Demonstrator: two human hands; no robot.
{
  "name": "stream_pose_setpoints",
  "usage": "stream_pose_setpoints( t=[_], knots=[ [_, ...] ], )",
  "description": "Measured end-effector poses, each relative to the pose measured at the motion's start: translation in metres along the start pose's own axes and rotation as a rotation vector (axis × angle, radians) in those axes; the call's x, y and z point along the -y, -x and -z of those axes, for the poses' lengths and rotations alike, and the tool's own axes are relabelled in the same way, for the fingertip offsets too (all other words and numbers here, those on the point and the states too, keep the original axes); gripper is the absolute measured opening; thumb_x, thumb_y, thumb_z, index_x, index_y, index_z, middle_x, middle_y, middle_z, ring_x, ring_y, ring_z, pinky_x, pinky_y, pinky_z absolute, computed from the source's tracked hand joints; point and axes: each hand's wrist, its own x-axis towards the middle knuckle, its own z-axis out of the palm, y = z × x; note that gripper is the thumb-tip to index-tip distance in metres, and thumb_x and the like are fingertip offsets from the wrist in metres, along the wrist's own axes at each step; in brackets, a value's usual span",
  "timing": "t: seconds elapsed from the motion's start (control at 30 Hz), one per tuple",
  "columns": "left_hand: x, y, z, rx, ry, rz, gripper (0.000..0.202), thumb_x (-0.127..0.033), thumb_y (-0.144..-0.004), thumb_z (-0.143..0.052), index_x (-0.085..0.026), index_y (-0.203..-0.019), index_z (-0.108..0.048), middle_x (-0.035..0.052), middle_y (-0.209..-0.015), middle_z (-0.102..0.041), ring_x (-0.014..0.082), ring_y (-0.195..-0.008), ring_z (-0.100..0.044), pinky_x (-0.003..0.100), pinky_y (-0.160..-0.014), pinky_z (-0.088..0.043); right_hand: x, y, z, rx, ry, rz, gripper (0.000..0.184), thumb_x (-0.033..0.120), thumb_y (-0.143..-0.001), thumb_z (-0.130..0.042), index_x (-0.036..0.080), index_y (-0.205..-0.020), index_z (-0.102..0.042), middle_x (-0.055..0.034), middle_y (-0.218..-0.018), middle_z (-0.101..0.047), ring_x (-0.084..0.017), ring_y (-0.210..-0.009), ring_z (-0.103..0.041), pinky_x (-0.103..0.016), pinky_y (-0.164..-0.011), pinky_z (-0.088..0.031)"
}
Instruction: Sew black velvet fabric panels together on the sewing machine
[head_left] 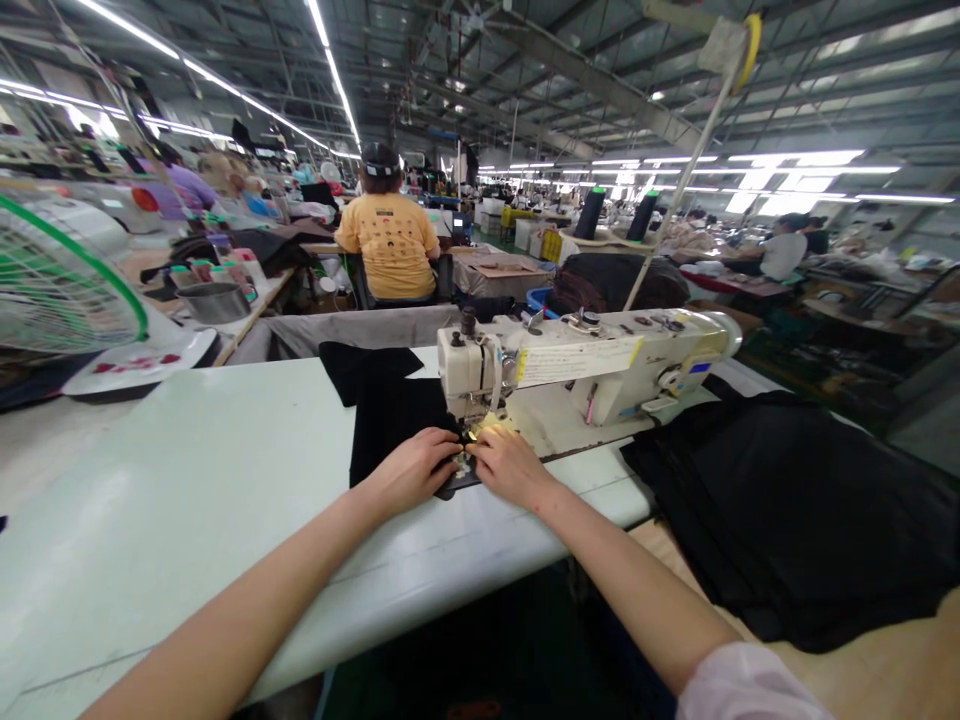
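I see the left hand [418, 462] on black cloth [390, 415] at the sewing machine [585, 358], the right hand [511, 464] just beside. Whether these hands grip it, I cannot tell.

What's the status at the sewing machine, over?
Left hand on black cloth. Right hand opposite, close to sewing machine. Black pile off right, seemingly not in the way.

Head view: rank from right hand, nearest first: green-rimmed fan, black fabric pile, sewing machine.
1. Sewing machine: directly ahead, its needle area at the right hand's fingertips.
2. Black fabric pile: off to the right.
3. Green-rimmed fan: far left, across the tabletop.
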Motion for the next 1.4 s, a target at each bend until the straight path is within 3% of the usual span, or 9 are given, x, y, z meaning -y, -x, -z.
stream_pose_setpoints(
  t=[0.2, 0.33, 0.47, 0.57, 0.73, 0.87, 1.0, 1.23, 1.4],
  knots=[
    [0.011, 0.002, -0.007, -0.020, -0.067, 0.110, 0.037, -0.030, -0.097, -0.046, -0.018, -0.129, -0.061, 0.0139, -0.137, -0.061, 0.0266, -0.127, -0.055, 0.048, -0.112, -0.040, 0.017, 0.023, 0.015, -0.105, -0.053, -0.054, 0.032, 0.009, -0.089, -0.055, 0.017, -0.119, -0.063, -0.0115, -0.110, -0.066, -0.026, -0.106, -0.060, -0.043, -0.092, -0.052],
    [0.015, 0.010, -0.017, -0.053, -0.101, 0.241, 0.051, -0.040, -0.096, -0.050, -0.021, -0.143, -0.050, 0.0143, -0.151, -0.049, 0.0328, -0.141, -0.042, 0.057, -0.117, -0.029, 0.015, 0.070, 0.068, -0.322, -0.041, -0.137, 0.032, 0.017, -0.093, -0.049, 0.021, -0.122, -0.060, -0.0114, -0.113, -0.068, -0.027, -0.106, -0.064, -0.046, -0.094, -0.053],
    [0.030, 0.010, -0.015, -0.065, -0.100, 0.287, 0.049, -0.047, -0.093, -0.054, -0.030, -0.139, -0.056, 0.0081, -0.150, -0.052, 0.0322, -0.142, -0.041, 0.055, -0.118, -0.027, -0.038, 0.137, 0.151, -0.427, 0.344, -0.493, 0.030, 0.027, -0.091, -0.044, 0.021, -0.114, -0.062, -0.0165, -0.116, -0.068, -0.033, -0.106, -0.065, -0.051, -0.096, -0.050],
    [0.048, 0.011, -0.005, -0.116, -0.121, 0.337, 0.044, -0.045, -0.093, -0.055, -0.029, -0.134, -0.060, 0.0097, -0.147, -0.055, 0.0339, -0.140, -0.044, 0.057, -0.116, -0.029, -0.097, 0.196, 0.189, -0.264, 0.478, -0.828, 0.028, 0.039, -0.085, -0.048, 0.023, -0.098, -0.066, -0.0243, -0.099, -0.070, -0.039, -0.087, -0.069, -0.054, -0.079, -0.052],
    [0.055, 0.017, 0.008, -0.205, -0.197, 0.367, 0.038, -0.031, -0.090, -0.058, -0.022, -0.127, -0.064, 0.0160, -0.143, -0.058, 0.0368, -0.139, -0.044, 0.061, -0.116, -0.026, -0.154, 0.256, 0.167, -0.065, 0.118, -0.933, 0.019, 0.044, -0.063, -0.060, 0.026, -0.069, -0.063, -0.0164, -0.077, -0.070, -0.032, -0.069, -0.070, -0.046, -0.072, -0.054],
    [0.030, 0.025, 0.001, -0.166, -0.219, 0.251, 0.031, -0.027, -0.092, -0.053, -0.023, -0.119, -0.067, 0.0120, -0.135, -0.064, 0.0287, -0.131, -0.055, 0.049, -0.115, -0.035, -0.134, 0.244, 0.156, -0.041, 0.227, -0.913, 0.018, 0.041, -0.069, -0.051, 0.026, -0.062, -0.059, -0.0079, -0.066, -0.066, -0.027, -0.062, -0.063, -0.041, -0.063, -0.047],
    [0.012, 0.037, -0.006, -0.165, -0.222, 0.138, 0.035, -0.032, -0.094, -0.045, -0.019, -0.117, -0.067, 0.0167, -0.130, -0.066, 0.0334, -0.120, -0.062, 0.054, -0.105, -0.045, -0.109, 0.219, 0.180, -0.073, 0.081, -1.029, 0.013, 0.032, -0.066, -0.055, 0.023, -0.057, -0.056, -0.0048, -0.058, -0.062, -0.022, -0.056, -0.056, -0.035, -0.057, -0.039],
    [0.030, 0.027, -0.011, -0.226, -0.175, 0.117, 0.036, -0.043, -0.090, -0.042, -0.028, -0.111, -0.068, 0.0060, -0.117, -0.074, 0.0332, -0.101, -0.070, 0.054, -0.091, -0.057, -0.116, 0.223, 0.208, -0.221, -0.041, -1.074, 0.021, 0.033, -0.080, -0.054, 0.017, -0.088, -0.066, -0.0051, -0.081, -0.070, -0.018, -0.072, -0.064, -0.029, -0.067, -0.049],
    [0.027, 0.022, -0.014, -0.180, -0.179, 0.129, 0.041, -0.043, -0.091, -0.039, -0.022, -0.106, -0.070, 0.0123, -0.119, -0.072, 0.0333, -0.098, -0.071, 0.050, -0.089, -0.057, -0.098, 0.217, 0.182, -0.259, -0.037, -0.999, 0.006, 0.015, -0.063, -0.065, 0.020, -0.066, -0.063, -0.0065, -0.083, -0.068, -0.022, -0.085, -0.063, -0.032, -0.084, -0.046]
  ],
)
